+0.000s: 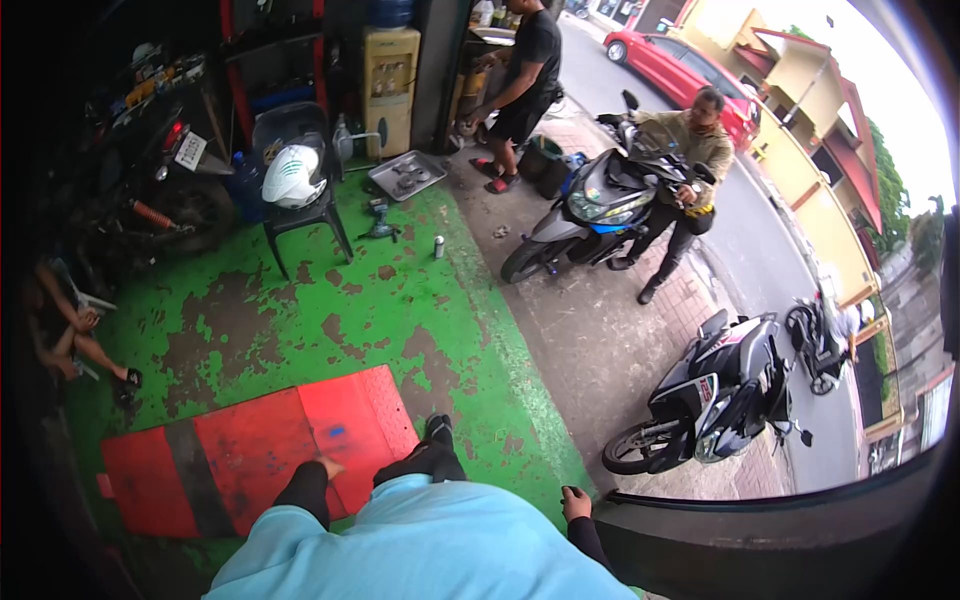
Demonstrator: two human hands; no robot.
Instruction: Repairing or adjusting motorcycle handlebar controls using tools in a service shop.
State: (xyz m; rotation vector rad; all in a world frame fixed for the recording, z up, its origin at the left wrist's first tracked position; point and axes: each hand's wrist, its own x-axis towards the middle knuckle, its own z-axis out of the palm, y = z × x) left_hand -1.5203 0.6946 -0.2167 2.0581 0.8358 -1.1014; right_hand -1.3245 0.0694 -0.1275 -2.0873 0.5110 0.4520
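My left hand (329, 467), at the end of a black sleeve, hangs above a low red panel (247, 460) with a dark band across it. Its fingers look stretched out and hold nothing that I can see. On the other side of my light blue shirt, my right hand (575, 503) hangs near a dark wall edge (690, 501). Its fingers are curled; whatever may be inside them is hidden. One sandalled foot (438, 430) of mine stands on the worn green floor (375, 300) beside the panel.
A black chair (333, 217) holds a white helmet (294, 176). Near it are a cordless drill (379, 219), a can (439, 247) and a metal tray (407, 175). One person holds a scooter (600, 205); another scooter (700, 395) stands right. Other people are at the left and back.
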